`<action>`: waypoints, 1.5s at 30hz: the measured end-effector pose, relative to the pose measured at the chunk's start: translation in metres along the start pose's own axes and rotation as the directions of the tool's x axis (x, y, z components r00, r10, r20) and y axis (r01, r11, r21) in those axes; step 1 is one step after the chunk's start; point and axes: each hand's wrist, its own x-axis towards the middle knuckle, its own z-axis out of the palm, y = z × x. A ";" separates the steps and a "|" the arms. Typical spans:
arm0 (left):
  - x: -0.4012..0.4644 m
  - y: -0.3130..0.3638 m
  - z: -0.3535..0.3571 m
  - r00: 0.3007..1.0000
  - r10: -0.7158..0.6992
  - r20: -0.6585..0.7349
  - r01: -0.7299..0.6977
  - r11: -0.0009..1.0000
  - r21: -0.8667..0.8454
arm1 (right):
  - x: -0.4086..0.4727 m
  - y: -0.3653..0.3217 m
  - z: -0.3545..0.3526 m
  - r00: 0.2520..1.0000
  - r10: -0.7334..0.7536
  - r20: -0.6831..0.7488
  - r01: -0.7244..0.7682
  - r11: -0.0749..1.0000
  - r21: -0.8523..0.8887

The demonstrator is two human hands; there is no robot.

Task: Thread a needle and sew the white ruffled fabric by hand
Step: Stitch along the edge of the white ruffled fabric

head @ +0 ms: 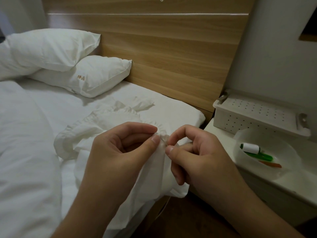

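One white ruffled fabric (106, 127), spread on the bed (30, 152), is pinched at its near frilled edge by the left hand (120, 152); the right hand (193, 157) pinches beside it. Two pillows (96, 74) are stacked far left; one bowl (267, 155) stands right.

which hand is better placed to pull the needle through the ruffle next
Right, probably. The right hand pinches at the stitching point beside the ruffled fabric, free to draw away. The left hand pinches the ruffle edge, steadying it. The needle itself is too small to make out.
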 end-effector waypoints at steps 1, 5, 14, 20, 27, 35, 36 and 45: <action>0.000 0.000 0.000 1.000 0.008 0.002 -0.008 1.000 0.004 | 0.000 0.000 0.000 1.000 0.004 -0.004 -0.004 1.000 0.004; 0.000 0.000 0.001 0.999 0.048 0.015 -0.049 0.999 0.024 | -0.001 -0.001 0.000 1.000 0.014 0.004 -0.014 1.000 0.020; 0.000 -0.007 0.002 0.986 0.163 0.020 -0.164 0.976 0.142 | 0.002 -0.001 -0.001 0.998 0.056 0.026 -0.057 0.996 0.075; 0.000 -0.006 0.002 0.985 0.175 0.007 -0.174 0.970 0.169 | 0.003 0.001 -0.001 0.999 0.048 0.006 -0.049 0.998 0.049; 0.000 -0.005 0.001 0.993 0.105 -0.055 -0.095 0.983 0.156 | 0.004 0.000 -0.010 1.000 0.028 -0.004 -0.028 0.999 0.037; 0.003 -0.006 -0.002 0.994 0.042 -0.105 -0.032 0.994 0.100 | 0.012 0.010 -0.026 0.995 -0.030 -0.092 0.000 0.949 -0.314; 0.003 -0.006 -0.002 0.993 0.041 -0.109 -0.030 0.994 0.101 | 0.013 0.010 -0.027 0.993 -0.033 -0.110 -0.008 0.936 -0.353; 0.004 -0.008 -0.003 0.988 0.025 -0.151 -0.010 0.995 0.097 | 0.012 0.004 -0.038 0.994 -0.059 -0.095 0.019 0.927 -0.374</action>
